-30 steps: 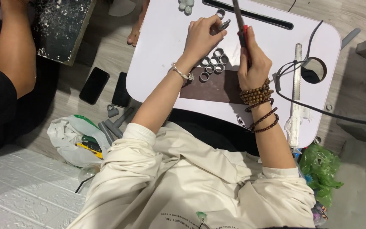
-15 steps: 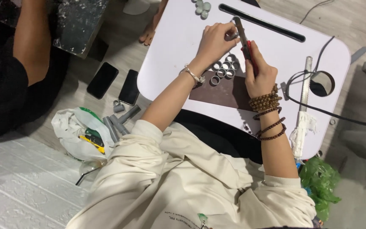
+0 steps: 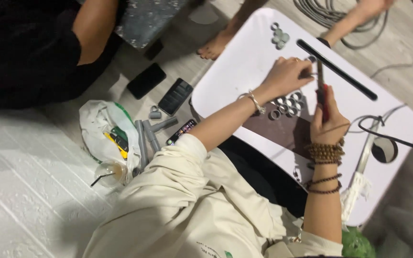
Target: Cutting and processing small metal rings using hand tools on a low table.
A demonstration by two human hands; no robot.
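Left hand [image 3: 288, 76] pinches a small grey ring [image 3: 311, 59]: light, stiff, slippery-looking, best gripped by its rim. Right hand [image 3: 328, 122] clenches a cutter [image 3: 320, 81] just beside it, above the worktop [image 3: 235, 71].

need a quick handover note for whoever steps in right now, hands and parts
Left hand: pinching a small grey ring at its fingertips.
Right hand: grip closed on a slim red-handled tool, tip at that ring.
Both work over the white lap table.
Parts: a cluster of rings by the left wrist, a few more at the table's far edge.
Which rings are finished cannot be told.
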